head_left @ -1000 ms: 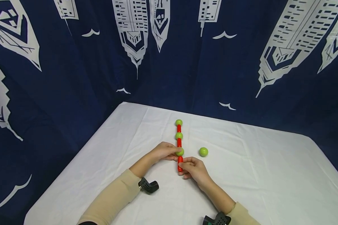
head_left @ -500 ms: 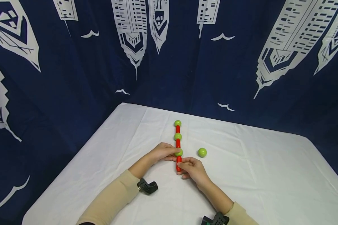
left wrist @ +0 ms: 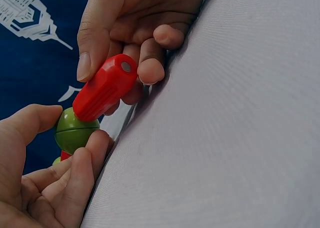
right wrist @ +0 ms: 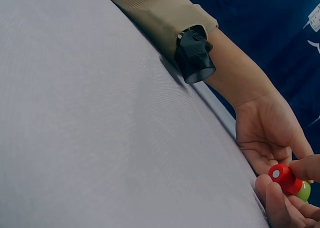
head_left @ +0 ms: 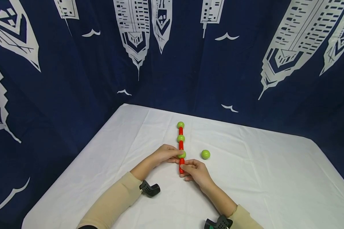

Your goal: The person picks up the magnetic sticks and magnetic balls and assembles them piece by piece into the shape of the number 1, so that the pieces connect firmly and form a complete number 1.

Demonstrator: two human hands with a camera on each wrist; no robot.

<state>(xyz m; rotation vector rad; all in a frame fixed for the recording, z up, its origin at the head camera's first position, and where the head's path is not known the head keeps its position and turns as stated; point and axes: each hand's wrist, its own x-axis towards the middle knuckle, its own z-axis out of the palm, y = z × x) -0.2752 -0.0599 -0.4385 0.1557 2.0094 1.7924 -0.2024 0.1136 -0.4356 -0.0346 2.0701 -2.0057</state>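
A straight chain of green balls and red rods lies on the table in the head view. Its far end is a green ball (head_left: 181, 125), then a red rod (head_left: 181, 131), a middle ball (head_left: 181, 138) and a second rod (head_left: 181, 145). My left hand (head_left: 165, 154) pinches the nearest ball (left wrist: 75, 133) of the chain between thumb and fingers. With thumb and fingertips, my right hand (head_left: 199, 173) grips the last red rod (left wrist: 106, 88), whose far end meets that ball. A small silver disc (left wrist: 126, 66) shows on the rod's free end.
A loose green ball (head_left: 205, 154) lies to the right of the chain. White cloth covers the table (head_left: 275, 178), and a dark blue curtain (head_left: 172, 82) with white building prints hangs behind it. Each wrist wears a black camera (head_left: 150, 189).
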